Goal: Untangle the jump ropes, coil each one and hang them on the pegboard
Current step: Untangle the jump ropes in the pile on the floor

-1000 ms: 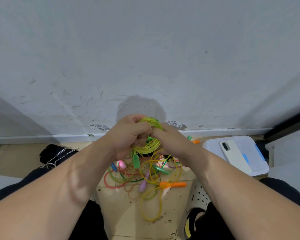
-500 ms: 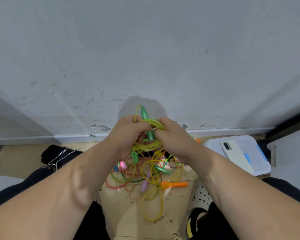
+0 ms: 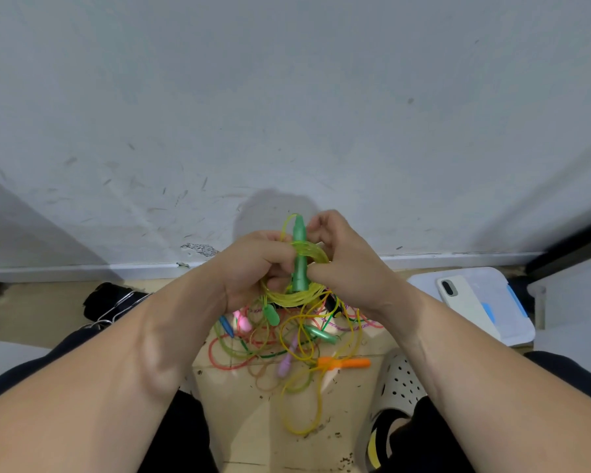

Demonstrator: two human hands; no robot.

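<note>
One handle higher through one coil

Prob. a room in a home, seen at floor level right by a wall. Signs: painted wall w/ scuffs & a chipped patch above a pale skirting. Wood-look floor w/ dark crumbs on it. Person sits on it, legs apart, dark trousers. Household bits lie around: a holed clog by the right leg, a phone on a plastic tub lid at right, wire hangers on black cloth at left. Bright ropes are heaped on the floor btwn the legs, i.e. casual domestic clutter.
</note>
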